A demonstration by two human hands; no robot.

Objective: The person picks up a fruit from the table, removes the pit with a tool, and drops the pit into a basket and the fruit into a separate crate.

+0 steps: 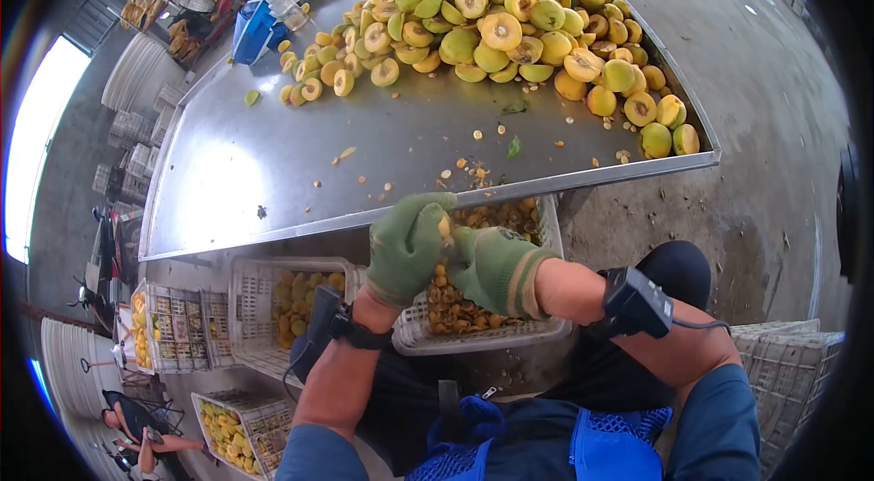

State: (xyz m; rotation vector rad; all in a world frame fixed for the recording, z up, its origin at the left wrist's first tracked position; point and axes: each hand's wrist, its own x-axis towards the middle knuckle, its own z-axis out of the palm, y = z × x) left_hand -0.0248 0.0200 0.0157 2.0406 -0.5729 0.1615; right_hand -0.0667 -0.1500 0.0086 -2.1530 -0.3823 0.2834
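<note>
Both hands, green-gloved, are hanging close together near the desk's [264,158] near edge. Left hand [405,249] is holding a small yellow fruit piece [444,226], fingers curled narrow; right hand [496,267] is sitting just right of it, fingers bunched. Cannot tell what, if anything, the right is gripping

Key relation: the piece is showing between the two hands, at the left hand's right side, mostly covered; long axis not readable. The left is appearing the nearer hand, its upper part overlapping the desk rim in view; contact uncertain

Halved yellow-green fruit [501,30] is heaping across the far side and running down the right edge to the near corner; bare metal is spreading at left. Below the hands a plastic crate [492,342] is holding orange-brown scraps [469,303], its far part reaching under the desk edge. A second crate [253,299] is standing to the left, limiting room there; concrete floor [628,244] is giving more space at right
</note>
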